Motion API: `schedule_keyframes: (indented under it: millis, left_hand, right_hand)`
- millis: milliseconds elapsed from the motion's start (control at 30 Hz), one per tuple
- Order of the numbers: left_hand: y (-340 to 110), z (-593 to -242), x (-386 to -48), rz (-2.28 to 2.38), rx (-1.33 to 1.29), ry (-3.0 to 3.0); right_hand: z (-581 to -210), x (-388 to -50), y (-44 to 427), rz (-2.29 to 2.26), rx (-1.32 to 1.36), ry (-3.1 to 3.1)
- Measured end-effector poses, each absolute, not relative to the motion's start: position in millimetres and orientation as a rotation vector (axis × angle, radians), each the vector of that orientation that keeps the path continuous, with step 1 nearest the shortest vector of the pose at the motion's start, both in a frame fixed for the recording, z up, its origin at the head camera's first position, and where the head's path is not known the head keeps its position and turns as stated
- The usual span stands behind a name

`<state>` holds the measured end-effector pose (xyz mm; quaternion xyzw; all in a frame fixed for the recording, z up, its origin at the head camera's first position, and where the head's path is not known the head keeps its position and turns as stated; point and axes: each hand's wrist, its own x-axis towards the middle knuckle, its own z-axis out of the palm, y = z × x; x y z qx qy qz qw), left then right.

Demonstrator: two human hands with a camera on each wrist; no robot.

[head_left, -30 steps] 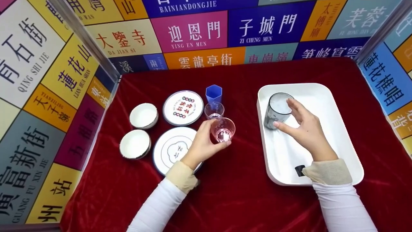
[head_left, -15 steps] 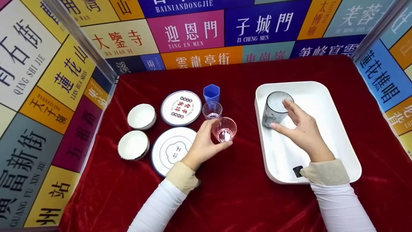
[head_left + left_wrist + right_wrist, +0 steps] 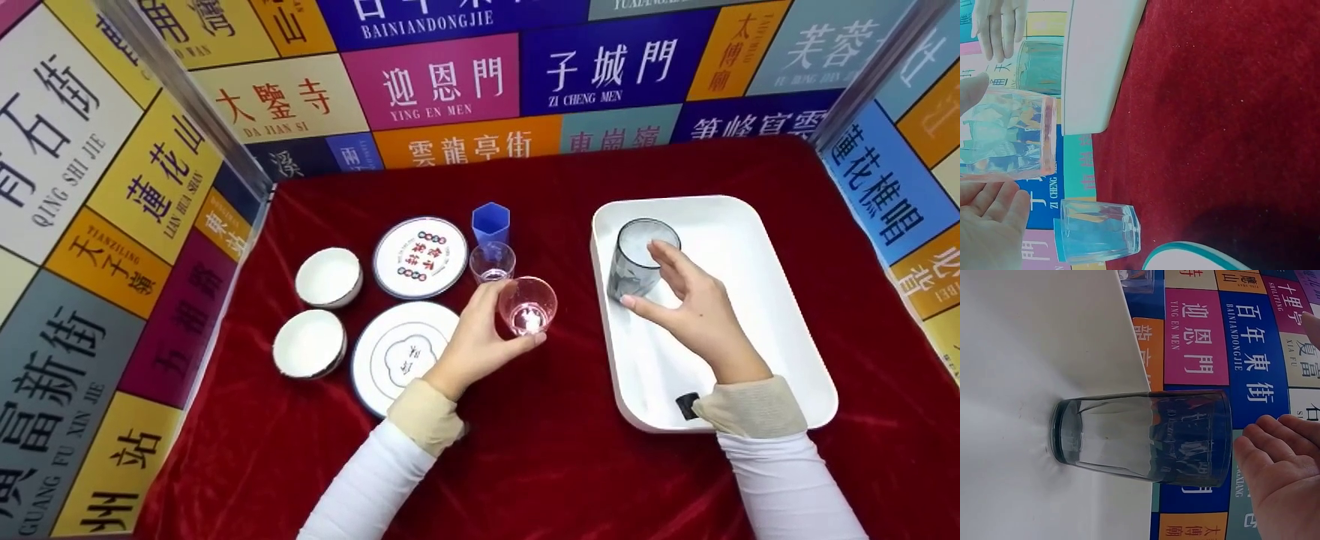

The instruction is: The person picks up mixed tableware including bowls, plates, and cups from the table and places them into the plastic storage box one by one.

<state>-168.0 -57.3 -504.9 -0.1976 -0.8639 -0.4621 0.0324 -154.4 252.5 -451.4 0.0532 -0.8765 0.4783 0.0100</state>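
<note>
My left hand point(image 3: 480, 337) holds a pink-tinted glass point(image 3: 528, 306) between thumb and fingers, just right of the plates and raised off the cloth. In the left wrist view the thumb lies on one side of this glass point(image 3: 1008, 135) and the fingers on the other. A tall grey glass point(image 3: 637, 270) stands upright at the back left of the white tray point(image 3: 739, 330). My right hand point(image 3: 694, 315) hovers over its right side, thumb and fingers spread. The right wrist view shows a gap between the fingers point(image 3: 1275, 439) and the grey glass's rim point(image 3: 1224, 439).
A clear glass point(image 3: 491, 262) stands before a blue hexagonal cup point(image 3: 491, 223). Left of them are a plate with red print point(image 3: 421, 281), a blue-rimmed plate point(image 3: 379, 367) and two white bowls point(image 3: 328, 277). Red cloth covers the table; printed walls enclose the back and sides.
My left hand has moved slightly right with the pink glass. The right hand has shifted a little to the left over the grey glass, which stays in its place in the tray.
</note>
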Motion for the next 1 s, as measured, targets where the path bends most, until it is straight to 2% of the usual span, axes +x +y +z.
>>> schedule_keyframes:
  millis: [1000]
  left_hand:
    - [-37.3, -491.0, -172.7, -1.448, -0.668, -2.685]
  right_hand:
    - [-455.3, -154.2, 246.5, 1.576, 0.247, -2.689]
